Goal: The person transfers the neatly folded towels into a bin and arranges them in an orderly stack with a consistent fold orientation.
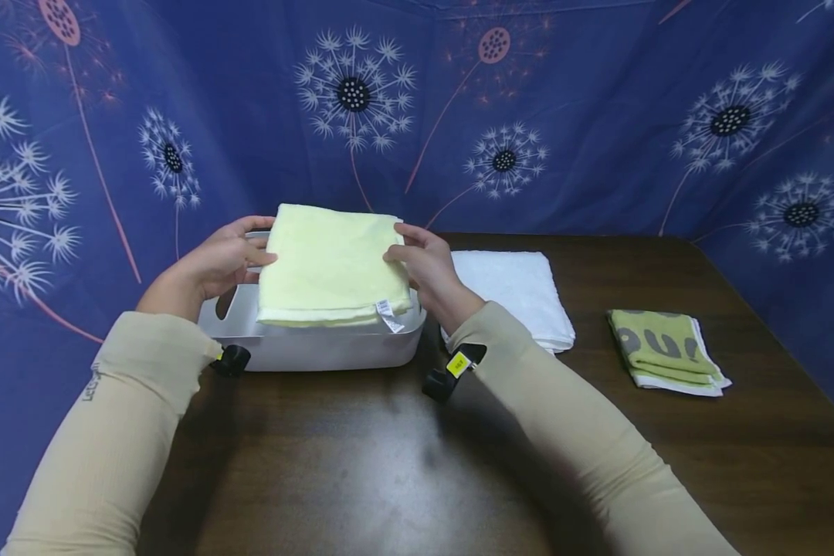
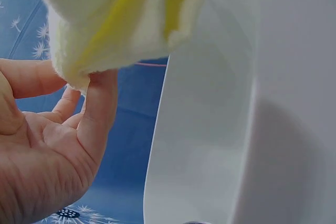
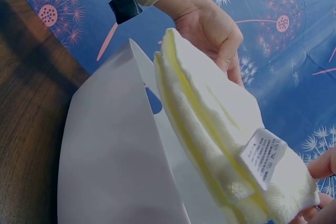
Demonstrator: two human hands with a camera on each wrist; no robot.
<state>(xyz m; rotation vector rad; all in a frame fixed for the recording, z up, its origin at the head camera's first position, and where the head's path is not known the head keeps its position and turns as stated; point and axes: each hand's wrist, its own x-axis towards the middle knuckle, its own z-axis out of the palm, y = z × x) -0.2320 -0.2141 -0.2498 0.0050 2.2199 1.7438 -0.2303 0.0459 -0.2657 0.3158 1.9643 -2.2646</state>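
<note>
A folded pale yellow towel (image 1: pixel 333 262) is held up over a white plastic bin (image 1: pixel 333 349), its layered folds facing the bin in the right wrist view. My left hand (image 1: pixel 224 259) pinches the towel's left edge between thumb and fingers. At the opposite edge my right hand (image 1: pixel 431 266) pinches it the same way. A small white care label (image 3: pixel 263 156) hangs from the towel's near right corner. In the left wrist view the left hand (image 2: pixel 58 129) grips a towel corner beside the bin's wall (image 2: pixel 199 145).
To the right of the bin lies a folded white towel (image 1: pixel 510 289), partly behind the right hand. Farther right is a folded green towel (image 1: pixel 667 351) with grey lettering and a white edge. The brown wooden table (image 1: pixel 361 463) meets a blue dandelion-print cloth (image 1: pixel 417 116) behind.
</note>
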